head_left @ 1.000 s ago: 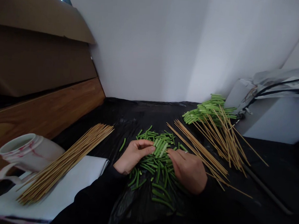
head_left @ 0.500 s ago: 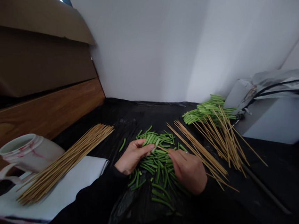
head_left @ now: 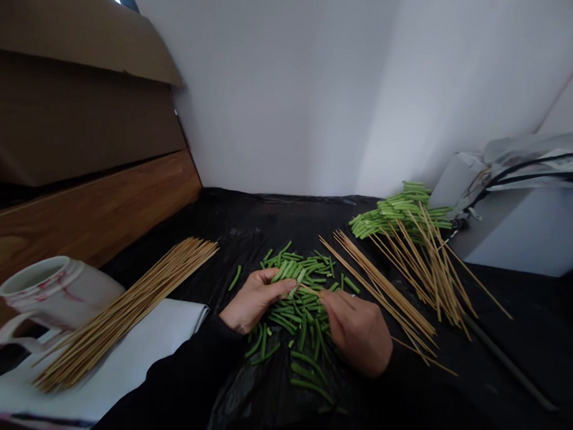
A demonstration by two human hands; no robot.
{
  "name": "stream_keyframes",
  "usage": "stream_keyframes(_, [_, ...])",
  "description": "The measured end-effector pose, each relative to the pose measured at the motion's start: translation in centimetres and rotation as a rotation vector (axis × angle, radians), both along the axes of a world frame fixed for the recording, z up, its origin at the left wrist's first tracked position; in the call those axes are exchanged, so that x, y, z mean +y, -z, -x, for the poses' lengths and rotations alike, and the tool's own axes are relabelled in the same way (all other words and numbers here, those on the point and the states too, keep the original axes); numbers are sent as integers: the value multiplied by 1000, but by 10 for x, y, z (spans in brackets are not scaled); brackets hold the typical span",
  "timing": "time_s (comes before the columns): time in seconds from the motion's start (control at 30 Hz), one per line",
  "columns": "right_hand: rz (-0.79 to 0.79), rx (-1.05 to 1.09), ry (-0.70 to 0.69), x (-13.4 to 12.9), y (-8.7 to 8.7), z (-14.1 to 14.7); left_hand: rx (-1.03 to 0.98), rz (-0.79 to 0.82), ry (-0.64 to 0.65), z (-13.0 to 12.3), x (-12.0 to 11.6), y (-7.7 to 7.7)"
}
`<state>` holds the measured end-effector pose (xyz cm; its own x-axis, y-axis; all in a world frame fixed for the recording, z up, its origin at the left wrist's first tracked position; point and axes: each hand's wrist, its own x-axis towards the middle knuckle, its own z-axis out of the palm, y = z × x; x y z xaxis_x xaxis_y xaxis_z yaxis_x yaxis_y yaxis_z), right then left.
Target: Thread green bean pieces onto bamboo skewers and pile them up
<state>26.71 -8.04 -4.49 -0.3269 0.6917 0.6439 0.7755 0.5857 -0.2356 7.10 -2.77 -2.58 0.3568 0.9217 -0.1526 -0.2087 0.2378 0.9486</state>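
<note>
Between thumb and fingers, my left hand [head_left: 256, 299] pinches a row of cut green bean pieces [head_left: 289, 271] lying side by side. My right hand [head_left: 357, 328] is closed on a thin wooden skewer [head_left: 310, 288], whose visible length points left into the held beans. How deep the skewer sits in them I cannot make out. Under both hands a loose heap of cut green beans [head_left: 307, 320] spreads over black plastic sheeting [head_left: 276, 214]. Part of the heap is hidden by my hands.
A skewer bundle [head_left: 127, 315] leans across a white mug [head_left: 66, 293] on white paper [head_left: 128, 362] at left. More skewers [head_left: 385, 290] lie right, beside stacked skewered beans [head_left: 402, 212]. A cardboard box [head_left: 70, 109] is at left; a white box [head_left: 521, 222] with cables stands right.
My right hand has shifted slightly left, nearer my left hand, with the skewer. My left hand and the bean pieces in it stay almost in place.
</note>
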Motion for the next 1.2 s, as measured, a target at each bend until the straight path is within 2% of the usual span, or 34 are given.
stream_keyframes(0.23, [86,90,9,3,-1,1,-14,-38,-48,-3,2,1])
stream_keyframes(0.5, [70,27,18,2,-1,0,-134,80,-36,-1,2,-2])
stream_keyframes(0.63, [98,18,1,0,-2,1,-125,119,-23,0,2,-2])
stream_keyframes(0.8, [49,-40,40,-1,-2,1,-101,174,-30,0,2,-4])
stream_keyframes(0.93, [91,-15,40,-2,-2,2,-87,200,-51,1,2,-5])
stream_keyframes(1.1, [24,-101,65,-3,-2,2,-72,194,-38,1,2,-3])
stream_keyframes(1.2, [77,-48,56,-2,-2,2,-57,157,-23,1,2,-3])
